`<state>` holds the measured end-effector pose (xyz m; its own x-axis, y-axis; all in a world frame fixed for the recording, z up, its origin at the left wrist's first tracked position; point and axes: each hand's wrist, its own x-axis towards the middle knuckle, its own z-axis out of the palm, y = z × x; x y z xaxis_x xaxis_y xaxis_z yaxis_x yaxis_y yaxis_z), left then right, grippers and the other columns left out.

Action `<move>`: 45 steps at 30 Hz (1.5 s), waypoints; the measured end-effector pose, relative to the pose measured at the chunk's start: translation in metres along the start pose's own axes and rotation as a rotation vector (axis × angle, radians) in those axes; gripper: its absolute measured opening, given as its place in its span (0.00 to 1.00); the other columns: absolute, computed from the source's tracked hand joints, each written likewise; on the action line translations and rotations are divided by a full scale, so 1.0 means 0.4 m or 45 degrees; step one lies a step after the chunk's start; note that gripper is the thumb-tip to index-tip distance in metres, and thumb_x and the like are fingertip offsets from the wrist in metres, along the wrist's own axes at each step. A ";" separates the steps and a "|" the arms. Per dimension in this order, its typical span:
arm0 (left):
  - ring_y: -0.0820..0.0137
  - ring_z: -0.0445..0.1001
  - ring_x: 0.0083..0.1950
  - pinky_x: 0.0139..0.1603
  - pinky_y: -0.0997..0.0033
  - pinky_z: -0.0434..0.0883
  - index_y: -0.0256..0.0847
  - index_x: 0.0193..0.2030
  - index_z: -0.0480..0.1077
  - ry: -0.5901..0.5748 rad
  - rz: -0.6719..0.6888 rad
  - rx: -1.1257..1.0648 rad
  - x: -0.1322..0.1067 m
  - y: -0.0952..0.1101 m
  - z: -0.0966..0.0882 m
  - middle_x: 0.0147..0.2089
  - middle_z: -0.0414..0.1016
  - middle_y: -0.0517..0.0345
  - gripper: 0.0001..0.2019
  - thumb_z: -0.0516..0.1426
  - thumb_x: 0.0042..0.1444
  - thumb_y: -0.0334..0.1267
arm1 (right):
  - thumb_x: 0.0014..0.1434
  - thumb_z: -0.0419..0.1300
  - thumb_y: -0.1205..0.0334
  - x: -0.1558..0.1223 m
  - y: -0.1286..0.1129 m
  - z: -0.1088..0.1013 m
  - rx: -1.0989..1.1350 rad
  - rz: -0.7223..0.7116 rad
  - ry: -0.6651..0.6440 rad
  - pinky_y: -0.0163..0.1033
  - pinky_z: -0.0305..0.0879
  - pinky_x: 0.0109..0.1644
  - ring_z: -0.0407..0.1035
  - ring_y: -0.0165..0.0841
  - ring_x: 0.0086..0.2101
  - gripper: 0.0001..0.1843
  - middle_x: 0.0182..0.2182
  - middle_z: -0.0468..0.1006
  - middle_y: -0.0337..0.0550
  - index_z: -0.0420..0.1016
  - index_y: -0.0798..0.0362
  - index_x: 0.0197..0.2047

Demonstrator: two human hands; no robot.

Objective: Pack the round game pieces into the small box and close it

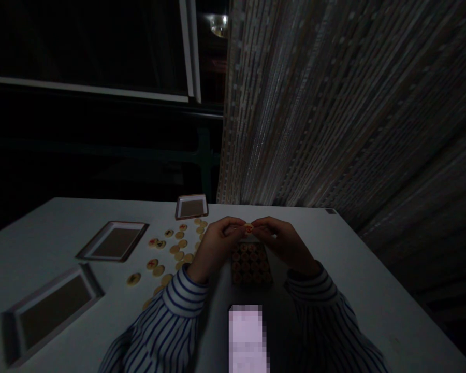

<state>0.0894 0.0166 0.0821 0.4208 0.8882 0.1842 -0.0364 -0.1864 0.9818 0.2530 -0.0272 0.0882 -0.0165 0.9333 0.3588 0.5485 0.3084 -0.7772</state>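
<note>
Above the table (368, 280), one disc (249, 228) is pinched by closed left grip (223, 239) and right grip (279, 237), packed discs (255, 266) at six o'clock.

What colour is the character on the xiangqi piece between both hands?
Red, on the xiangqi piece, in the head view.

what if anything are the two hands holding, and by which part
A small round piece with a red marking; the left hand and right hand pinch it at opposite edges with their fingertips.
</note>
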 end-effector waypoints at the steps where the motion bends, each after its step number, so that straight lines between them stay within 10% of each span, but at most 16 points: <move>1: 0.71 0.74 0.33 0.33 0.74 0.70 0.36 0.36 0.70 -0.003 0.004 0.006 -0.001 0.001 0.000 0.30 0.76 0.56 0.10 0.57 0.48 0.40 | 0.53 0.58 0.57 0.000 -0.001 -0.001 -0.004 0.003 0.002 0.34 0.67 0.34 0.71 0.29 0.31 0.10 0.31 0.78 0.41 0.73 0.52 0.36; 45: 0.72 0.73 0.33 0.33 0.75 0.69 0.35 0.37 0.69 -0.062 0.001 0.016 -0.001 -0.002 0.001 0.31 0.75 0.56 0.11 0.58 0.48 0.39 | 0.54 0.57 0.58 -0.004 0.001 -0.007 -0.061 -0.040 -0.030 0.34 0.66 0.34 0.70 0.29 0.31 0.10 0.31 0.78 0.41 0.73 0.52 0.37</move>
<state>0.0894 0.0162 0.0814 0.4645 0.8666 0.1824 -0.0256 -0.1928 0.9809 0.2557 -0.0289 0.0889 -0.0534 0.9276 0.3697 0.5870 0.3287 -0.7399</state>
